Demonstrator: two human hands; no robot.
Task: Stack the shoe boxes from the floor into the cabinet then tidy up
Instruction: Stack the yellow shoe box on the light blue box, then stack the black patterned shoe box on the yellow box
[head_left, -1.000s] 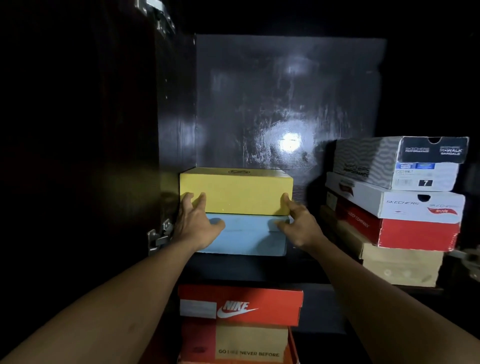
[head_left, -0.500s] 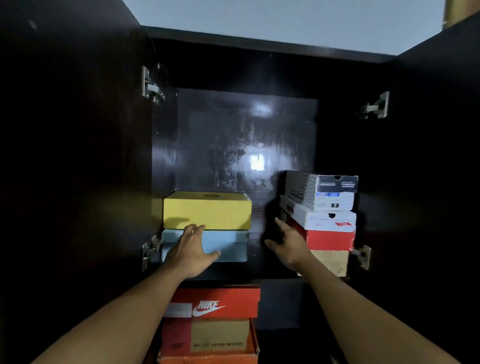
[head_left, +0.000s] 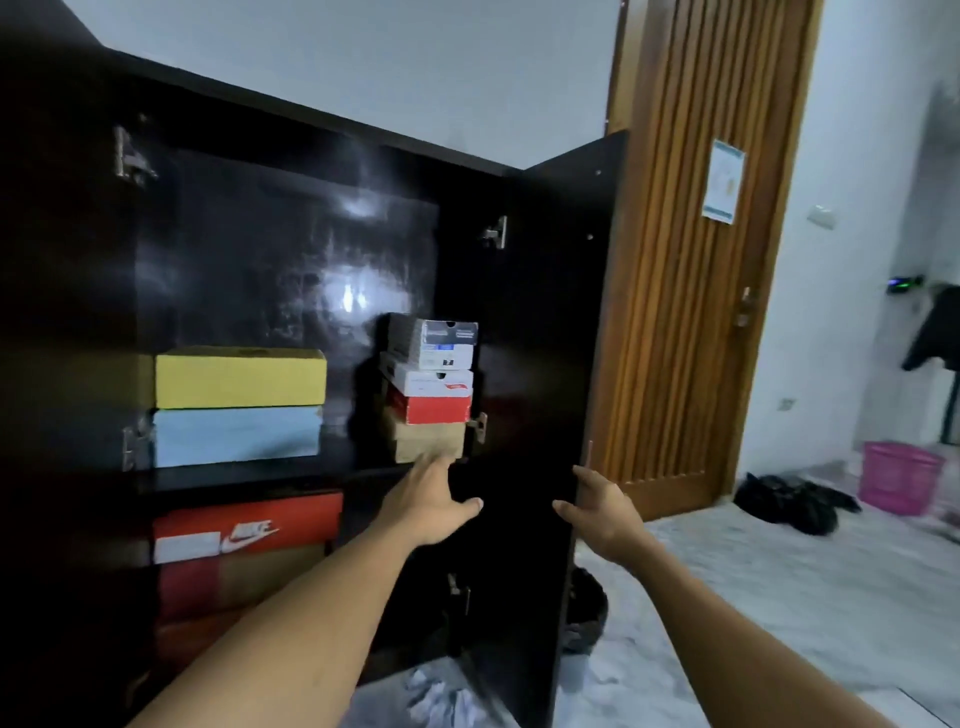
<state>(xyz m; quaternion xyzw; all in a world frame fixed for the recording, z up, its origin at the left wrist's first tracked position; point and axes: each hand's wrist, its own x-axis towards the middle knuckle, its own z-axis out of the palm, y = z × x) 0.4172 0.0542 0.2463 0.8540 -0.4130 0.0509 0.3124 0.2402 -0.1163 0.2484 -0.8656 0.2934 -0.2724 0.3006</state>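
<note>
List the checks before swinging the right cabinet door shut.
1. Right hand on the right door: it is at the free edge with the thumb across the inner face. Whether the hold is firm: cannot tell.
2. Left hand out of the swing: not ok. It is open in front of the opening, just below the tan box.
3. Right stack inside the shelf front: cannot tell. The boxes sit skewed.
4. Yellow box on light blue box: ok. They are squared and set back from the shelf edge.
5. Floor at the door's foot: not ok. Crumpled white paper lies in front of the cabinet, likely in the sweep.
</note>
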